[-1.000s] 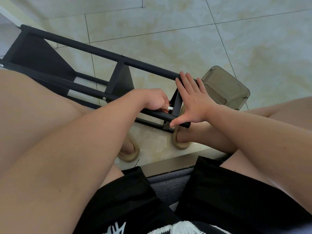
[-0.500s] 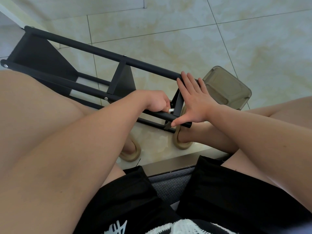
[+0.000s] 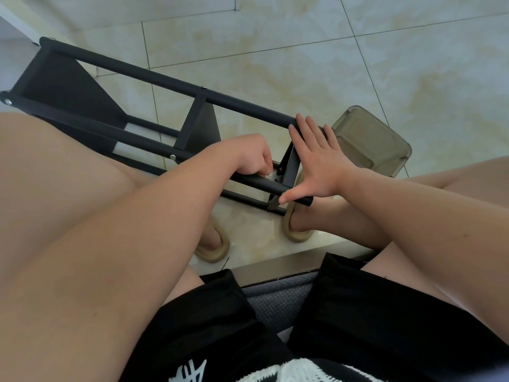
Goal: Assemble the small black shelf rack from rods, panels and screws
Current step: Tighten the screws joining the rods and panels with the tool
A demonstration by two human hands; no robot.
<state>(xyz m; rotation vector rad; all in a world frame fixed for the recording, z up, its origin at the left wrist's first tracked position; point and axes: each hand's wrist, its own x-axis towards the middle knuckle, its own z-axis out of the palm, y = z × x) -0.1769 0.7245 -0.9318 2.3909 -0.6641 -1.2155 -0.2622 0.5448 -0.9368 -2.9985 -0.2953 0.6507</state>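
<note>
The black shelf rack (image 3: pixel 165 78) lies on its side across my left thigh and the tiled floor, with its rods joined to a left end panel (image 3: pixel 63 86) and a middle panel (image 3: pixel 203 128). My right hand (image 3: pixel 322 166) presses flat, fingers straight, against the right end panel (image 3: pixel 292 169), and its thumb rests on the tip of the near rod (image 3: pixel 261 184). My left hand (image 3: pixel 253 158) sits just left of that panel above the near rod, fingers curled around a small silver tool that is mostly hidden. A silver screw head (image 3: pixel 173 157) shows on the near rod.
An upturned translucent grey plastic box (image 3: pixel 371 142) stands on the floor just right of the rack's end. My feet in beige slippers (image 3: pixel 212 249) are under the rack. The seat's edge (image 3: pixel 275 268) runs between my knees.
My left hand has turned slightly at the joint, and the pale tool tip seen a second ago is now mostly covered. My right hand stays pressed on the end panel.
</note>
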